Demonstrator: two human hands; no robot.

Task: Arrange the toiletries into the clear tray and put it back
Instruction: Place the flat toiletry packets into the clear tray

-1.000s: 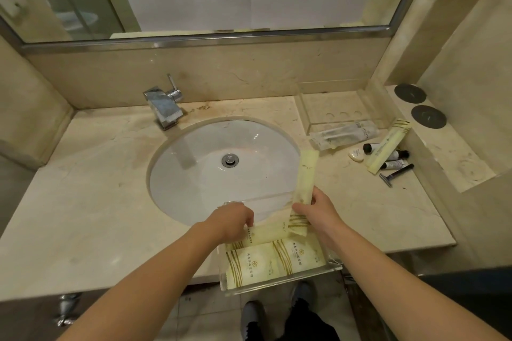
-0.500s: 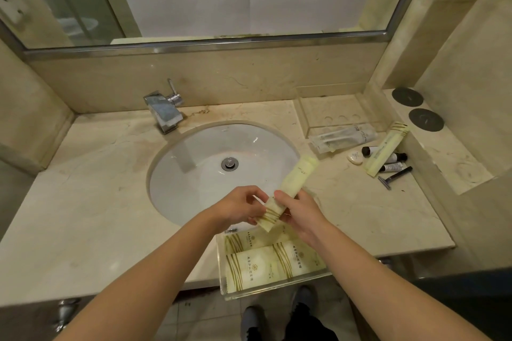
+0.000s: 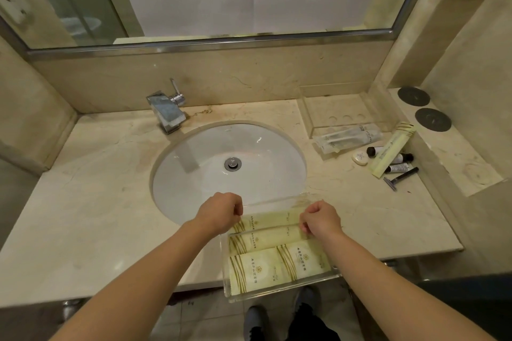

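While both hands work at the near edge of the countertop: clear tray set partly over the counter's front lip, close to the body, presumably for easy reach during packing. Three pale yellow sachets inside, laid side by side with long axes left to right, apparently to fill the tray's width without overlap: wide sachet nearest the body, middle sachet behind it, far sachet along the tray's far wall.

Left hand at the far sachet's left end, right hand at its right end; fingers of both curled inward, knuckles up. Fingertips hidden beneath the hands, so whether pinched on the packet or merely pressed against it cannot be told. Far sachet stretched between the two hands, its ends running under the fingers, middle portion exposed; likely being seated flat against the back wall.

Still outside the tray, well apart at the right of the sink: wrapped toothbrush kit, long yellow packet, round soap, small dark-capped tubes, razor. Second clear holder against the back wall.
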